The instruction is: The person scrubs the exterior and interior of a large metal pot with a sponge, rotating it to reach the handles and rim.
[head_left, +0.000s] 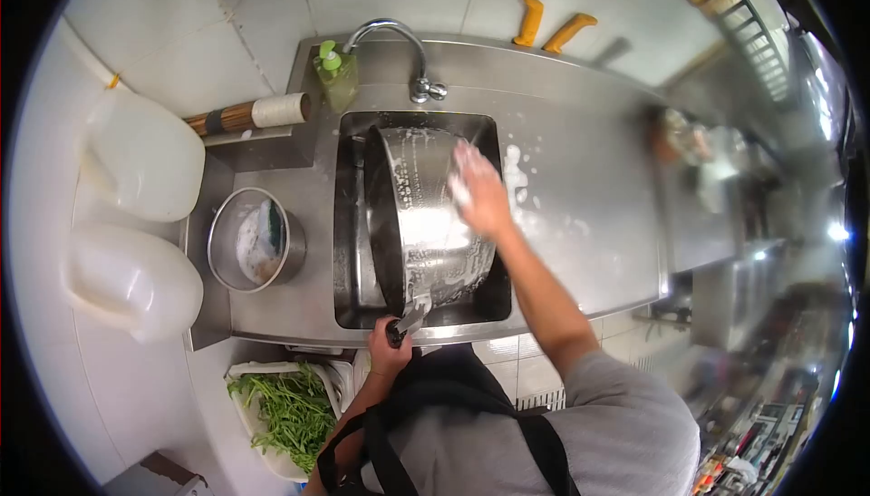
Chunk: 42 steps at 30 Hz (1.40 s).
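Observation:
A large steel pan lies tipped on its side in the sink, streaked with soap foam. My left hand is closed around the pan's black handle at the front edge. Against the pan's outer wall, my right hand is slightly blurred, fingers pressed together. Something white and sudsy shows under those fingers; whether it is a scrubber or only foam I cannot make out. Left of the sink stands a small steel pot holding suds and a green-backed sponge.
Behind the sink are a curved tap and a green soap bottle. White jugs line the left side. A tub of leafy greens sits below left. Two yellow handles stand against the back wall. Foam spots the right counter.

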Each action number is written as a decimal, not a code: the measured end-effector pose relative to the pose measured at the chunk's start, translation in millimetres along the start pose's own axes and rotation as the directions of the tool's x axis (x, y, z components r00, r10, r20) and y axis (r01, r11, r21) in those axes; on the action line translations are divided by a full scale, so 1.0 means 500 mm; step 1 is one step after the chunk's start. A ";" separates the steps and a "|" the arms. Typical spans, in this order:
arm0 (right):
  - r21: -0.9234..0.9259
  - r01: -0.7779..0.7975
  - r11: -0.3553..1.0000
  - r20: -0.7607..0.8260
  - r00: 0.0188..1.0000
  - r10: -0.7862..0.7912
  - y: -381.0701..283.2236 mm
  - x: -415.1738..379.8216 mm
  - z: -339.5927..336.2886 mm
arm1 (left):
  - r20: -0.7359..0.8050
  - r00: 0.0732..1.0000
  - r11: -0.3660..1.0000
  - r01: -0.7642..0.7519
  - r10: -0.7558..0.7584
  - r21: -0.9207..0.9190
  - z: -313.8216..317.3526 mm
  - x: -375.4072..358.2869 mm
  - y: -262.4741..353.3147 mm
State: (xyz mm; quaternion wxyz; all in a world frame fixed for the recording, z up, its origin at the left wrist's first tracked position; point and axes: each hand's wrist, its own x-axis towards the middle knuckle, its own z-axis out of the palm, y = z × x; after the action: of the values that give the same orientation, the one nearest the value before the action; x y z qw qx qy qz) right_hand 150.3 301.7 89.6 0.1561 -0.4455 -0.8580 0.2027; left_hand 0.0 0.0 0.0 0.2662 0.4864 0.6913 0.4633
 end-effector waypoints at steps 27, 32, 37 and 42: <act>-0.143 0.217 0.966 -0.014 0.975 -0.222 -0.110 0.021 0.000 | -0.135 0.990 0.989 -0.023 0.043 0.148 0.060 -0.044 0.001; 0.003 0.068 0.998 0.250 0.966 -0.067 -0.139 0.209 0.012 | -0.164 0.986 0.997 0.027 -0.013 0.079 0.070 -0.052 0.004; -0.151 0.232 0.961 0.063 0.972 -0.225 -0.179 -0.168 0.034 | -0.138 0.989 0.992 -0.029 0.045 0.122 0.076 -0.052 -0.027; -0.176 0.250 0.952 0.034 0.968 -0.248 -0.157 -0.071 0.015 | -0.130 0.990 0.994 -0.036 0.050 0.107 0.064 -0.039 -0.008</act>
State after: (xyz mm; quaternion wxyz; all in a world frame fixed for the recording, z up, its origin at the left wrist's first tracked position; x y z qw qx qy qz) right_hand 111.6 229.6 118.2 0.1348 -0.3449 -0.9228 0.1060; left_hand 32.0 -6.2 -18.7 0.1840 0.4827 0.7201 0.4632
